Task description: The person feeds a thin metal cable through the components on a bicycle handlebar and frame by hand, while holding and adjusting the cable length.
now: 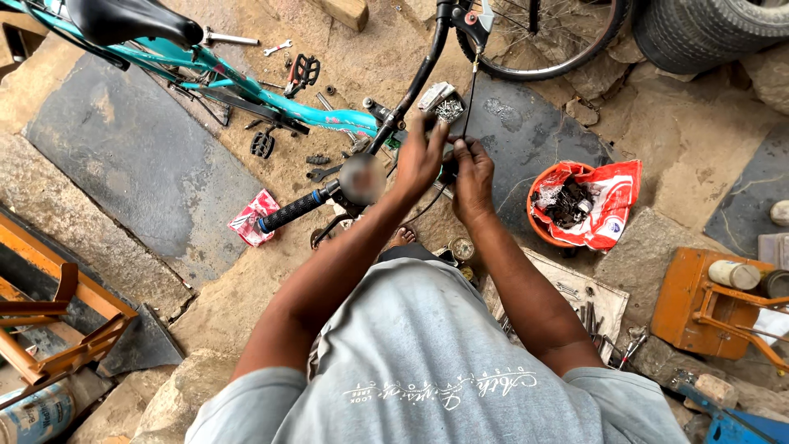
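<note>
Gripping: left hand (421, 156) closed on the black handlebar (411, 90).
Right hand (474, 177): pinching a thin brake cable (470, 94), just beside the left.
Right of hands: orange tub (538, 226) of parts.

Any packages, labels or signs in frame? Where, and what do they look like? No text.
Red-and-white plastic bag: right of the hands, draped over an orange bowl, crumpled, dark parts inside.
Small red-and-white packet: on the ground below the handlebar grip, flat, creased.
Can: bottom left corner, cylindrical, blue-and-white label.
No signs or screens.
</note>
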